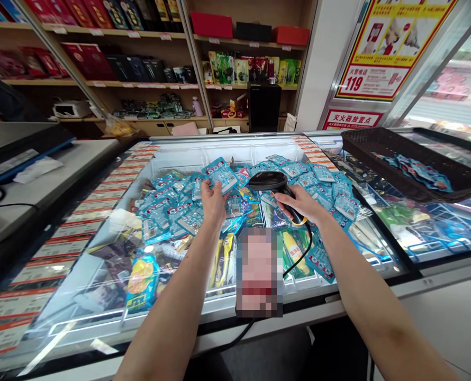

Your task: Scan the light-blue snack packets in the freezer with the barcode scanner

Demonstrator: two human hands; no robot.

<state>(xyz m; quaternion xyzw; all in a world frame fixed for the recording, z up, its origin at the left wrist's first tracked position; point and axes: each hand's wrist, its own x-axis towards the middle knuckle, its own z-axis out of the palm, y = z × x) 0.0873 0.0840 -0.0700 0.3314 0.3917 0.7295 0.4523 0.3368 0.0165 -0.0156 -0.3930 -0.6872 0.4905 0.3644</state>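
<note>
Between the fingers of my left hand (214, 198) is a blue snack packet (221, 173), its barcode label facing up. My right hand (301, 205) is wrapped round the handle of a black barcode scanner (270, 181), whose head points left toward the packet. From the scanner's grip a black cable (309, 246) curls down toward me. Many similar blue packets (168, 203) lie in a heap on the freezer's glass top, left of my left hand. Another heap of blue packets (331, 185) spreads beyond and right of the scanner.
Through the glass lid of the chest freezer (112, 317), ice-cream packs show. A dark basket (378, 153) holding more blue packets stands at the right. Behind are shelves (140, 34) of boxes and bags. A counter (61, 180) is at the left. A blurred-out object (259, 270) lies near the front edge.
</note>
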